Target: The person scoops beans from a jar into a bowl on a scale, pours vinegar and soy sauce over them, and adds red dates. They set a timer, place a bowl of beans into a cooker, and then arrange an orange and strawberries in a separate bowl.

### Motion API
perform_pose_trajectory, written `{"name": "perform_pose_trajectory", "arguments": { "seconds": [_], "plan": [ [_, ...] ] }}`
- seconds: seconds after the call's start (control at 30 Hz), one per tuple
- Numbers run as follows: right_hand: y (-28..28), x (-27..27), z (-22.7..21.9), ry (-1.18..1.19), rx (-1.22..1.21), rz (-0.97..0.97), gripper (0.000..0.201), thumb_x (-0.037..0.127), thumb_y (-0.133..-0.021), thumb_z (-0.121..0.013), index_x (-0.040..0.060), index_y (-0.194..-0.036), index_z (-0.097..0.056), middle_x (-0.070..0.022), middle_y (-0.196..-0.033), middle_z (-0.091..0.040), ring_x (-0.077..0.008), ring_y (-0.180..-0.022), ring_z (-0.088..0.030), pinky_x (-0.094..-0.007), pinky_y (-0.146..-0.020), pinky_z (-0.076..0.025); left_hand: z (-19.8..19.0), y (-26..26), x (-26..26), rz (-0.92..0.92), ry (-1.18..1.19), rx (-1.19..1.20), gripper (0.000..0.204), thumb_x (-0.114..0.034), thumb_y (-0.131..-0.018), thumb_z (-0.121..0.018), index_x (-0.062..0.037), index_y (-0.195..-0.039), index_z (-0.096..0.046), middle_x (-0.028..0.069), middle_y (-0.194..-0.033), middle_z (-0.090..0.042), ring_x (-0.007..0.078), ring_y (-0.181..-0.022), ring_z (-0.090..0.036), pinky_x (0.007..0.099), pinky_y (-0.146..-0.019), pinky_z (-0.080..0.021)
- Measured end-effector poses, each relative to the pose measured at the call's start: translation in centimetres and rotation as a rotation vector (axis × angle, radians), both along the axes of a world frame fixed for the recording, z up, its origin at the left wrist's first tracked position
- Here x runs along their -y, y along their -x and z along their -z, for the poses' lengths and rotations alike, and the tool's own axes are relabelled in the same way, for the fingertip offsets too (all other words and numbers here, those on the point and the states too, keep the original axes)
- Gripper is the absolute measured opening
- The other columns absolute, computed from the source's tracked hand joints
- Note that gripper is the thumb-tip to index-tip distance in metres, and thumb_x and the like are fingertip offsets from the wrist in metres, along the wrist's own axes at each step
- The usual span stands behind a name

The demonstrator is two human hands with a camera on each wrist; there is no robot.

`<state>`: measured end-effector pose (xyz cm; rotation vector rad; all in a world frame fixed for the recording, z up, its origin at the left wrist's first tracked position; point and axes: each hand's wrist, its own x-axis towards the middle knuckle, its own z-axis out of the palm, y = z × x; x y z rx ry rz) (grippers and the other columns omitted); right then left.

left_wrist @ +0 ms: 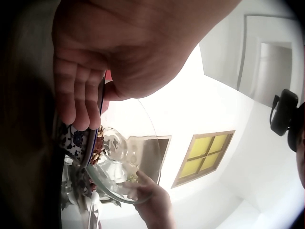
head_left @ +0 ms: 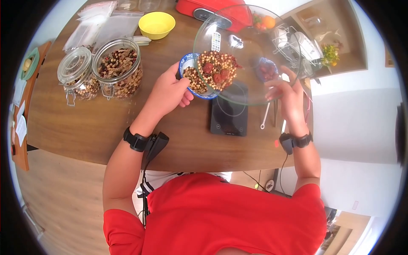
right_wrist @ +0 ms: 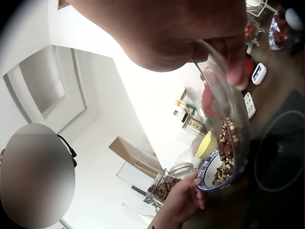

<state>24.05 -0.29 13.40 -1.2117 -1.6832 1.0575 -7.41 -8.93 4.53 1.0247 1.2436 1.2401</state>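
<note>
My left hand (head_left: 170,91) grips a blue-and-white patterned bowl (head_left: 184,63) by its near side, thumb over the rim and fingers beneath. Mixed grains lie inside this bowl. With fingers and thumb at its right edge, my right hand (head_left: 289,93) holds a large clear glass bowl (head_left: 255,103), tilted toward the left. Pale grains and red dates (head_left: 217,71) are gathered at the glass bowl's lower left side. That side overlaps the patterned bowl in the head view. The right wrist view shows the grains (right_wrist: 228,143) bunched right at the patterned bowl's rim (right_wrist: 202,172).
Below the bowls lies a black induction cooker (head_left: 229,121). Two lidded glass jars (head_left: 119,78) of dry mix stand at left. Behind are a yellow bowl (head_left: 157,25), plastic bags (head_left: 114,27) and a red appliance (head_left: 191,8). A white-handled utensil (head_left: 265,114) lies right; another patterned bowl (right_wrist: 272,38) holds dark-red pieces.
</note>
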Motion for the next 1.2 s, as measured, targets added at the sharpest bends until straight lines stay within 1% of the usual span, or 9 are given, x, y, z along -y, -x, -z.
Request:
{"name": "perform_pose_trajectory", "arguments": {
  "seconds": [0.03,0.47,0.53,0.97,1.03,1.2],
  "plan": [
    [0.1,0.1,-0.1,-0.010,0.007,0.004,0.057,-0.003,-0.089,-0.042,-0.0104,-0.145,-0.035,-0.0234,-0.091,-0.073,-0.0245,-0.063,-0.069,-0.0317,-0.061,-0.057,0.0,0.0,0.0,0.000,-0.001,0.006,0.054,-0.009,-0.097,-0.047,-0.0045,-0.151,-0.044,0.0106,-0.076,-0.067,0.0148,-0.058,-0.064,0.0289,-0.051,-0.054],
    [0.9,0.7,-1.0,-0.094,0.094,0.019,0.058,-0.006,-0.088,-0.041,-0.0091,-0.146,-0.035,-0.0213,-0.092,-0.074,-0.0224,-0.063,-0.069,-0.0311,-0.060,-0.058,0.1,0.1,0.0,0.006,0.006,0.013,0.054,-0.010,-0.096,-0.046,-0.0047,-0.150,-0.044,0.0109,-0.076,-0.067,0.0155,-0.059,-0.064,0.0294,-0.052,-0.055],
    [1.0,0.6,-1.0,-0.103,0.099,0.022,0.057,-0.006,-0.089,-0.042,-0.0087,-0.145,-0.035,-0.0211,-0.092,-0.074,-0.0221,-0.063,-0.069,-0.0310,-0.060,-0.058,0.1,0.1,-0.2,0.017,0.010,0.013,0.057,-0.010,-0.098,-0.048,-0.0086,-0.155,-0.041,0.0100,-0.076,-0.068,0.0142,-0.060,-0.065,0.0279,-0.054,-0.056],
    [1.1,0.7,-0.6,-0.167,0.139,0.003,0.054,-0.003,-0.092,-0.043,-0.0067,-0.145,-0.036,-0.0197,-0.093,-0.073,-0.0191,-0.064,-0.068,-0.0298,-0.060,-0.057,0.3,0.1,-0.2,0.029,0.014,0.016,0.056,-0.010,-0.099,-0.048,-0.0093,-0.155,-0.041,0.0096,-0.077,-0.068,0.0140,-0.060,-0.065,0.0276,-0.054,-0.055],
    [1.0,0.7,-0.6,-0.170,0.147,0.003,0.054,-0.003,-0.092,-0.043,-0.0065,-0.145,-0.036,-0.0197,-0.093,-0.073,-0.0189,-0.064,-0.068,-0.0300,-0.060,-0.057,0.1,0.0,-0.2,0.004,0.014,0.032,0.054,-0.008,-0.095,-0.045,-0.0056,-0.149,-0.046,0.0104,-0.076,-0.067,0.0151,-0.059,-0.064,0.0290,-0.052,-0.055],
    [1.2,0.9,-0.7,-0.183,0.171,0.003,0.054,-0.003,-0.092,-0.042,-0.0061,-0.145,-0.035,-0.0198,-0.093,-0.073,-0.0187,-0.065,-0.069,-0.0301,-0.061,-0.057,0.2,0.0,-0.2,0.003,0.012,0.031,0.054,-0.007,-0.095,-0.045,-0.0057,-0.150,-0.046,0.0105,-0.077,-0.067,0.0150,-0.060,-0.065,0.0290,-0.052,-0.055]
  ]
}}
